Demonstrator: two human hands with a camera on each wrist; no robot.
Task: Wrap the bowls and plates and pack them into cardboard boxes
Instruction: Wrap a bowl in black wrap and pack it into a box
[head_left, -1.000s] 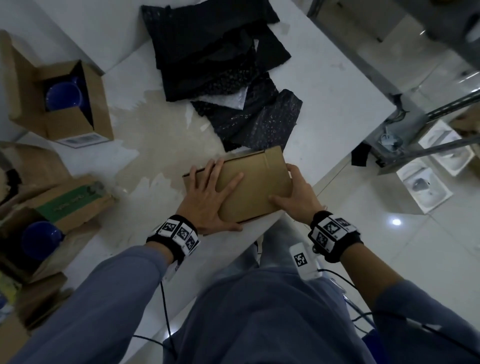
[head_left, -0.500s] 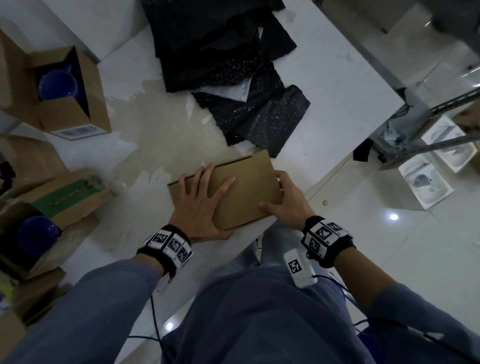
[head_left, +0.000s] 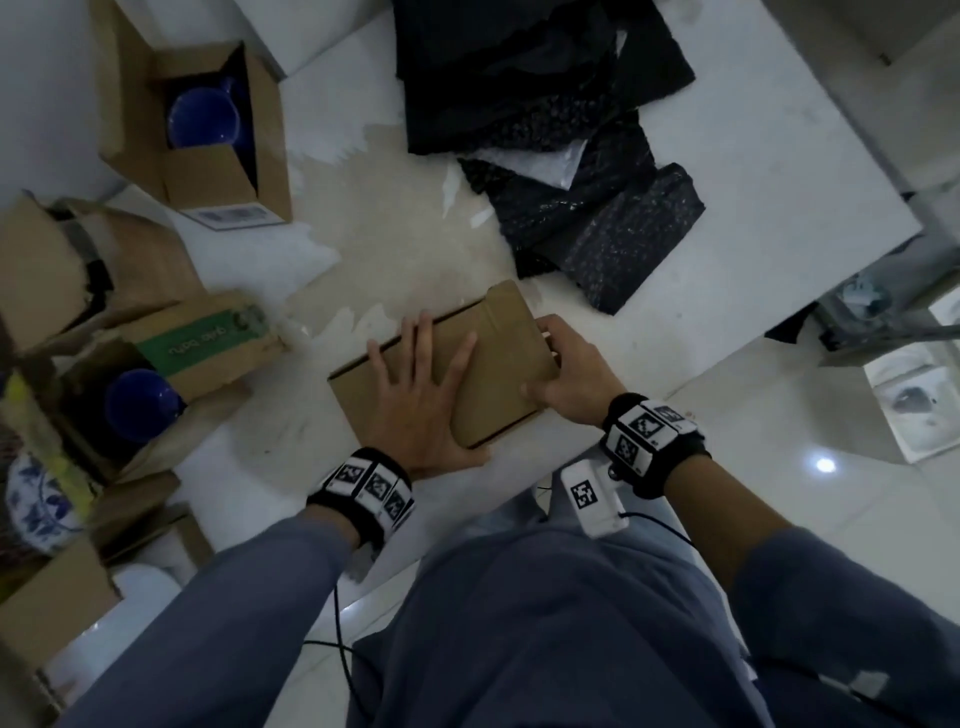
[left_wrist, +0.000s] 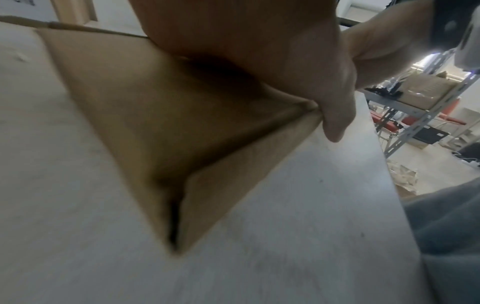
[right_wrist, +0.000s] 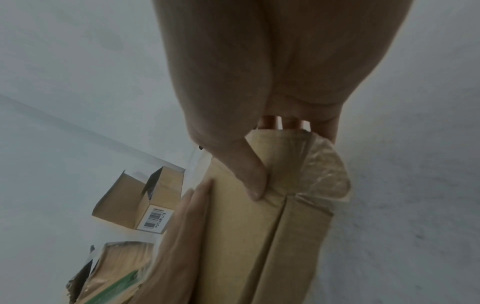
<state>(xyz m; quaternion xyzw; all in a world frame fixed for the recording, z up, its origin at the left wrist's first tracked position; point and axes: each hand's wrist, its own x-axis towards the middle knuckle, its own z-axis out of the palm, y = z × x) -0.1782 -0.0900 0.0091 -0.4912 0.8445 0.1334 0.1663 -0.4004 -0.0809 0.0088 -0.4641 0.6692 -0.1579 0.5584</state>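
A closed cardboard box (head_left: 483, 364) lies flat on the white bench (head_left: 769, 171), close to its near edge. The left hand (head_left: 421, 410) lies flat on the box lid, fingers straight and spread, the thumb hooked over its near edge. The right hand (head_left: 571, 379) grips the box's right end, thumb on top and fingers curled around the side. Beyond the box lies a heap of black wrapping sheets (head_left: 561, 135). Left of the box stand 2 open cartons (head_left: 202, 130), each holding a blue bowl (head_left: 137, 405).
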